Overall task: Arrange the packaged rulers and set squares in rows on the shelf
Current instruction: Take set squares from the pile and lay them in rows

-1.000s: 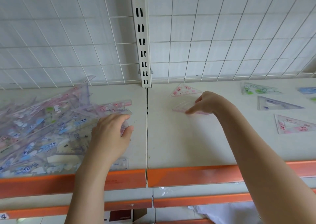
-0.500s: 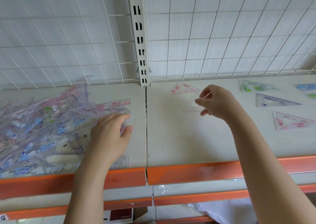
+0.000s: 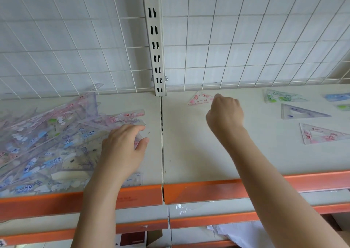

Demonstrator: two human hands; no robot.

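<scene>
A heap of clear packaged rulers and set squares point(image 3: 47, 143), printed in pink, blue and green, covers the left half of the shelf point(image 3: 189, 153). My left hand point(image 3: 123, 149) rests on the heap's right edge with fingers relaxed. My right hand point(image 3: 225, 115) is curled at the back of the right half, its fingertips at the right corner of a pink set square point(image 3: 198, 99) lying by the back grid. Further right lie a green set square point(image 3: 280, 96), a purple one point(image 3: 299, 112) and another pink one point(image 3: 322, 134), spaced apart.
A blue packet point(image 3: 337, 97) and a green one point(image 3: 343, 106) lie at the far right edge. A white wire grid point(image 3: 246, 39) and a slotted upright point(image 3: 154, 39) close the back. The orange front lip point(image 3: 208, 191) borders the shelf; lower shelves hold a white bag point(image 3: 236, 232).
My right hand lifted a pink set square from the middle of the shelf and moved back and right to the pink one by the grid. My left hand stayed on the heap.
</scene>
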